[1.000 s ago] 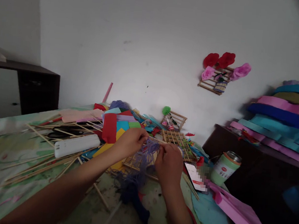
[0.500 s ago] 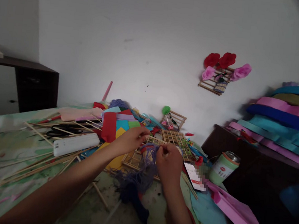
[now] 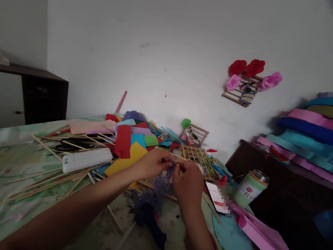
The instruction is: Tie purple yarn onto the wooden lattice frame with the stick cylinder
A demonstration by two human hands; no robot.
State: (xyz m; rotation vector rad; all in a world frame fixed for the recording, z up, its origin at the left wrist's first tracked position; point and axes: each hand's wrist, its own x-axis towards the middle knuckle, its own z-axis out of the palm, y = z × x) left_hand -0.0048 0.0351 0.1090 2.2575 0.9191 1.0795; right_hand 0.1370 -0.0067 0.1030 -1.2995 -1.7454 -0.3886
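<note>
Purple yarn [image 3: 162, 181] hangs in a loose tangle beneath both hands. My left hand [image 3: 155, 164] pinches a strand of it near the fingertips. Close beside it, almost touching, my right hand [image 3: 187, 178] has thumb and finger closed on the same yarn. Behind the hands lies a lattice of thin wooden sticks [image 3: 194, 154]. A dark blue glue gun [image 3: 152, 228] rests on the table below the yarn, its front end among the strands.
Wooden sticks [image 3: 41, 183] and a white power strip-like box [image 3: 88, 160] lie at left. Coloured sheets [image 3: 123, 140] are behind. A phone [image 3: 217, 196], a green jar [image 3: 250, 189] and a pink roll [image 3: 269, 245] are at right.
My left hand has moved right and slightly down to meet my right hand, and its fingers have closed on the yarn. The view has shifted slightly.
</note>
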